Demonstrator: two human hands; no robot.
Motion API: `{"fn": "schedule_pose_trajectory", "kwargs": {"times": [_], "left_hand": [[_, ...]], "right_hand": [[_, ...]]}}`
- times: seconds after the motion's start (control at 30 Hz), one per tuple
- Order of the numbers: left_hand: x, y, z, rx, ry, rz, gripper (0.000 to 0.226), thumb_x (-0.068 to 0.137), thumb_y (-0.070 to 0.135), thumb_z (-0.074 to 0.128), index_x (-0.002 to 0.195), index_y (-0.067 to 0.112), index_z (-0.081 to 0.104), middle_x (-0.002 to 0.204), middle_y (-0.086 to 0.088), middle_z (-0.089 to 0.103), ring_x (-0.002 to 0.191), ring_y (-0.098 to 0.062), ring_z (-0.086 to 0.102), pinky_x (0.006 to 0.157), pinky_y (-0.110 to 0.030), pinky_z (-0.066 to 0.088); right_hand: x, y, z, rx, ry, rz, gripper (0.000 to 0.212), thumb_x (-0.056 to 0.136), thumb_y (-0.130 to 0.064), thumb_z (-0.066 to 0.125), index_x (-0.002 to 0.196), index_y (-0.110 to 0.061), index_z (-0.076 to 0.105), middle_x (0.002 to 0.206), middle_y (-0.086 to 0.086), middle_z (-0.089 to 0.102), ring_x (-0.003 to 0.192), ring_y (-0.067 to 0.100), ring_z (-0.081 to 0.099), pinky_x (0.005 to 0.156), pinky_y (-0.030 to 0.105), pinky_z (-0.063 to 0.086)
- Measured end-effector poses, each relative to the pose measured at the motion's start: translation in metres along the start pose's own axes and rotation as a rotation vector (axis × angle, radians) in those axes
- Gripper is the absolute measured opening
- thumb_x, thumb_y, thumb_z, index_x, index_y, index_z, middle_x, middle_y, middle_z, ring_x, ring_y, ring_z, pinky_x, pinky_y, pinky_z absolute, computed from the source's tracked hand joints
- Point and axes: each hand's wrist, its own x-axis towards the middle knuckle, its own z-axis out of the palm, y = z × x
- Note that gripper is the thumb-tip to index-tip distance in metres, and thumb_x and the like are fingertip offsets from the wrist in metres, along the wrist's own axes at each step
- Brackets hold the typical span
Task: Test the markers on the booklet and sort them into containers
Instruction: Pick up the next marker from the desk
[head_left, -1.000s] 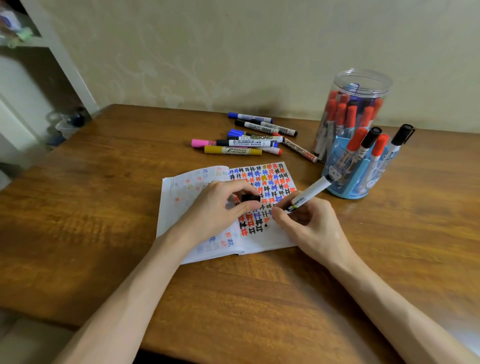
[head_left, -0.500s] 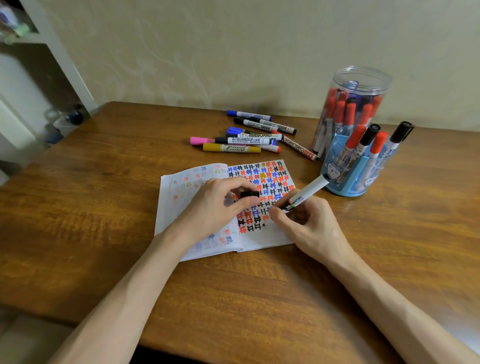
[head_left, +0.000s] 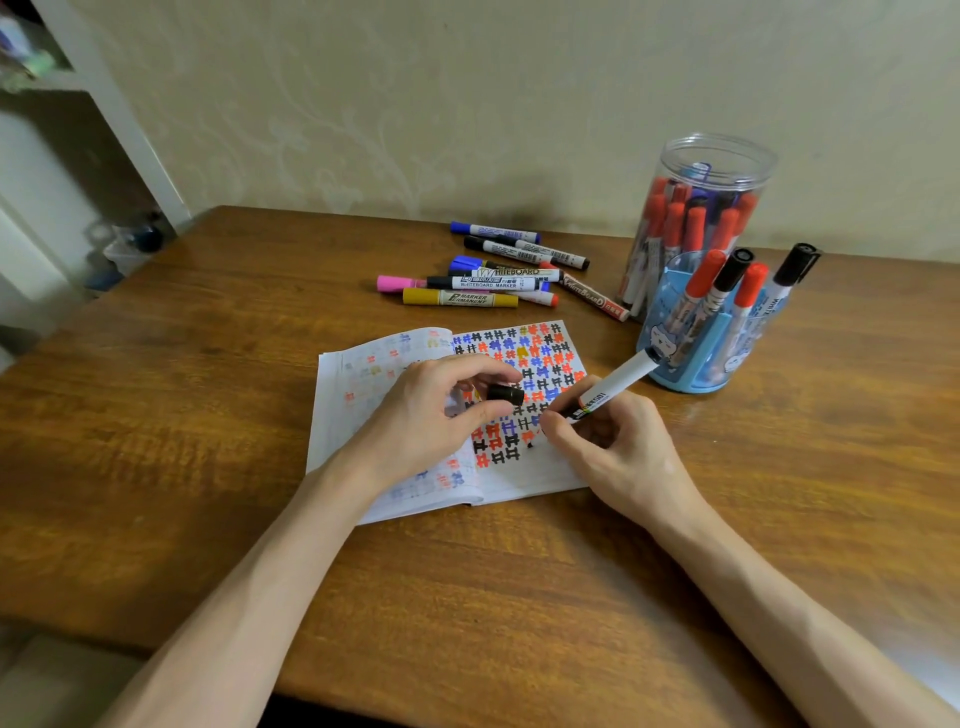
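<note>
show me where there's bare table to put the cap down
Bare table lies left of the booklet out to the edge, and in front of it between the forearms. Right of the right hand, in front of the holder, is free. Behind the booklet it is crowded: loose markers, jar, holder.

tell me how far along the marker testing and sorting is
Done: the booklet has its right page mostly filled with test marks, and many markers already stand in the clear jar and blue holder. In hand: the right hand holds a white marker tip-down at the page while the left hand holds its black cap. Left: the loose markers lying behind the booklet.
</note>
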Motion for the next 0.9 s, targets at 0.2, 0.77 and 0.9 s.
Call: {"fn": "schedule_pose_trajectory", "kwargs": {"times": [0.2, 0.77, 0.9], "left_hand": [[0.0, 0.006, -0.002, -0.074, 0.007, 0.013, 0.03, 0.09, 0.015, 0.077, 0.113, 0.034, 0.073, 0.104, 0.025, 0.071, 0.099, 0.005, 0.065, 0.081, -0.019, 0.056], [-0.002, 0.009, -0.002, -0.268, -0.004, -0.022, 0.031, 0.088, 0.028, 0.072, 0.119, 0.032, 0.072, 0.113, 0.014, 0.075, 0.108, 0.003, 0.069, 0.087, -0.016, 0.056], [-0.004, 0.011, 0.0, -0.225, -0.002, -0.016, 0.028, 0.092, 0.02, 0.071, 0.119, 0.027, 0.074, 0.109, 0.01, 0.076, 0.102, 0.0, 0.072, 0.085, -0.021, 0.059]], "right_hand": [[-0.001, -0.009, -0.004, 0.172, 0.089, -0.004, 0.005, 0.096, -0.014, 0.074, 0.092, -0.013, 0.071, 0.087, -0.002, 0.073, 0.072, 0.006, 0.069, 0.063, 0.019, 0.053], [-0.004, -0.012, -0.004, 0.461, 0.083, 0.017, 0.019, 0.095, -0.025, 0.071, 0.108, -0.012, 0.078, 0.082, 0.007, 0.077, 0.074, 0.017, 0.072, 0.066, 0.028, 0.057], [-0.004, -0.01, -0.004, 0.442, 0.104, 0.002, 0.019, 0.095, -0.025, 0.072, 0.108, -0.012, 0.079, 0.079, 0.003, 0.076, 0.07, 0.013, 0.069, 0.068, 0.026, 0.057]]}}
